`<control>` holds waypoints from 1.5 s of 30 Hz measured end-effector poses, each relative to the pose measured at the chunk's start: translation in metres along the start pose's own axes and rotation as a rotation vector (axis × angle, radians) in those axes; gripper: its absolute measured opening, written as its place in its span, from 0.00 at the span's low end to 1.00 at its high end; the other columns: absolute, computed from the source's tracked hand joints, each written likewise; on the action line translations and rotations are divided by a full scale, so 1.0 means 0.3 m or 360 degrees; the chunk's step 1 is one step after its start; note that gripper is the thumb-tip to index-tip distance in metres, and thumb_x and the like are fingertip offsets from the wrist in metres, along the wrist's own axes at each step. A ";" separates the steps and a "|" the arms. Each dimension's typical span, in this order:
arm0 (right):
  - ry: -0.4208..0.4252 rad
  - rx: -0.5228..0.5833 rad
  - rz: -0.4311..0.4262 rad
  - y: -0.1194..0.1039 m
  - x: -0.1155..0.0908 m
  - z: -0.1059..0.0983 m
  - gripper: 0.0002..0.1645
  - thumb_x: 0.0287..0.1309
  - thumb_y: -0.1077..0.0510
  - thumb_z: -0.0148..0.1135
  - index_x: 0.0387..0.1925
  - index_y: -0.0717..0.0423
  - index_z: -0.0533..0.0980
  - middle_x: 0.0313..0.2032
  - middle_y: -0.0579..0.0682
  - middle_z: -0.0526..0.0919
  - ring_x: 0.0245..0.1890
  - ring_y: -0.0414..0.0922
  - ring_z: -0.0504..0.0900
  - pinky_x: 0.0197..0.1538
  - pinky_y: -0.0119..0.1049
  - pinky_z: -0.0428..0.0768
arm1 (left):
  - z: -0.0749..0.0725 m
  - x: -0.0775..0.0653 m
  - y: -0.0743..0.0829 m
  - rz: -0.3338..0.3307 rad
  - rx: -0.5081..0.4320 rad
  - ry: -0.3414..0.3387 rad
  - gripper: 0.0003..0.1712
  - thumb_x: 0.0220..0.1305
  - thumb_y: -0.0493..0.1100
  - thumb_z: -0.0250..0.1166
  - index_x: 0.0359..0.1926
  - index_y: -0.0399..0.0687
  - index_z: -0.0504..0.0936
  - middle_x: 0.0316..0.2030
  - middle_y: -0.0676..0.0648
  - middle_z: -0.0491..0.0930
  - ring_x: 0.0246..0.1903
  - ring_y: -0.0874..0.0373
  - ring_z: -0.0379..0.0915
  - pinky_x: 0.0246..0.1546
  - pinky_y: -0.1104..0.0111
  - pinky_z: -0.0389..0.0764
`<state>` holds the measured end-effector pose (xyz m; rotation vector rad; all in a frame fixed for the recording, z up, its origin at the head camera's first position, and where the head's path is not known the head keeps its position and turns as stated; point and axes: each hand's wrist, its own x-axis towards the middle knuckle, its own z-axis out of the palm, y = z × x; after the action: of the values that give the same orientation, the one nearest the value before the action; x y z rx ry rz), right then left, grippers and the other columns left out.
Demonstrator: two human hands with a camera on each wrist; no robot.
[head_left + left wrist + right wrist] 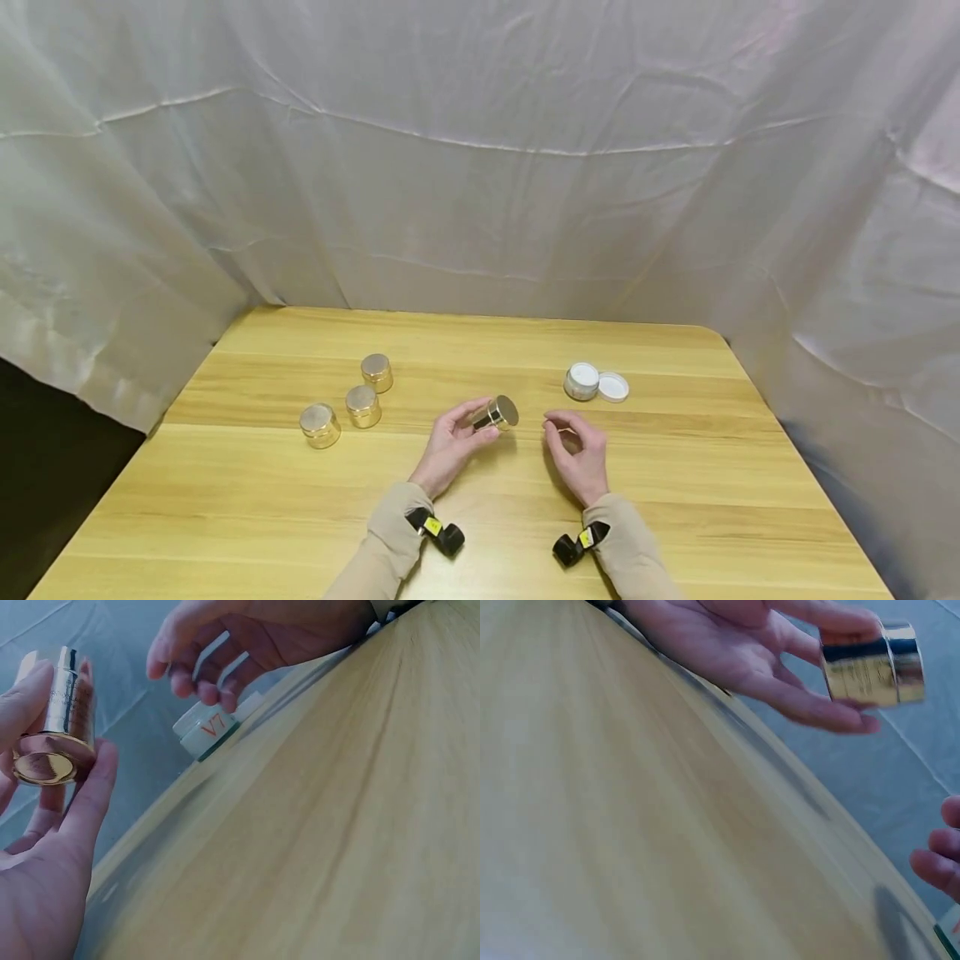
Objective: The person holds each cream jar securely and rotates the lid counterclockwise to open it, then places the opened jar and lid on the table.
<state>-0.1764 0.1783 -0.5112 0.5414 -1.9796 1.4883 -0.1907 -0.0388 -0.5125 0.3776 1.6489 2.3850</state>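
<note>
We see one gold jar (pixel 497 414) raised above the table (pixel 720 500), tilted, with its flat lid end facing right and upward. Our left hand (pixel 450 450) grips it by the side, the thumb on the near side and the fingers bent around the far side, leaving the lid end uncovered. Our right hand (pixel 581 454) hangs just to the right, apart from the jar; its fingers are loosely curved, the thumb close to the index fingertip, and we see nothing between them.

To the left, three more gold jars stand upright with lids on: a near one (pixel 320 426), a middle one (pixel 363 407) and a far one (pixel 377 372). On the far right stands a white jar (pixel 582 382) marked V7, with a white disc that looks like its lid (pixel 613 387) lying just beside it; whether the two touch, we cannot tell.

We judge the step in hand to be holding and presenting the gold jar between our hands, its lid fitted. The next move, as we read it, calls for a steady left grip while the right fingers spread wider and come left to the exposed lid end, meeting it squarely so that the smooth metal does not slip
</note>
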 end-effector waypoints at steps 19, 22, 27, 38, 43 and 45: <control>-0.0131 0.0278 -0.0143 0.014 -0.024 0.056 0.21 0.52 0.82 0.61 0.50 0.78 0.76 0.43 0.75 0.83 0.48 0.36 0.86 0.54 0.27 0.84 | -0.010 -0.001 -0.006 -0.0064 0.0037 -0.0267 0.35 0.73 0.40 0.59 0.74 0.33 0.57 0.72 0.26 0.59 0.61 0.59 0.75 0.66 0.63 0.77; -0.0128 0.0263 -0.0168 0.011 -0.011 0.050 0.23 0.50 0.83 0.61 0.51 0.77 0.76 0.43 0.74 0.83 0.47 0.39 0.86 0.54 0.27 0.84 | -0.005 0.000 -0.012 -0.0090 -0.0052 -0.0322 0.36 0.74 0.41 0.57 0.75 0.32 0.54 0.73 0.26 0.56 0.64 0.56 0.72 0.68 0.60 0.75; -0.0155 0.0106 -0.0269 -0.005 0.020 0.047 0.24 0.49 0.79 0.65 0.51 0.73 0.78 0.45 0.70 0.85 0.44 0.47 0.88 0.55 0.28 0.84 | 0.003 0.002 -0.021 -0.0109 -0.0173 -0.0393 0.35 0.76 0.39 0.54 0.75 0.30 0.51 0.74 0.26 0.52 0.69 0.51 0.67 0.71 0.58 0.71; -0.0282 -0.0207 -0.0414 -0.043 0.061 0.067 0.23 0.46 0.71 0.73 0.48 0.63 0.83 0.50 0.64 0.86 0.50 0.59 0.85 0.67 0.26 0.75 | 0.007 0.006 -0.024 -0.0081 -0.0218 -0.0518 0.32 0.78 0.38 0.48 0.75 0.29 0.50 0.75 0.26 0.51 0.64 0.62 0.72 0.72 0.55 0.70; -0.0314 -0.0256 -0.0400 -0.048 0.063 0.071 0.21 0.48 0.69 0.73 0.48 0.62 0.83 0.50 0.62 0.86 0.50 0.58 0.86 0.65 0.28 0.77 | 0.006 0.003 -0.018 -0.0098 -0.0225 -0.0530 0.31 0.79 0.37 0.46 0.75 0.28 0.50 0.74 0.26 0.51 0.64 0.63 0.72 0.72 0.56 0.70; -0.0332 -0.0280 -0.0398 -0.050 0.063 0.071 0.22 0.48 0.69 0.73 0.48 0.61 0.83 0.50 0.62 0.86 0.50 0.57 0.86 0.64 0.30 0.78 | 0.004 0.002 -0.017 -0.0100 -0.0223 -0.0536 0.30 0.79 0.36 0.45 0.75 0.28 0.50 0.74 0.28 0.54 0.63 0.63 0.73 0.71 0.57 0.71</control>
<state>-0.1852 0.1542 -0.4918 0.8616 -2.0854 1.1322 -0.1907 -0.0357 -0.5168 0.6497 1.3182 2.2263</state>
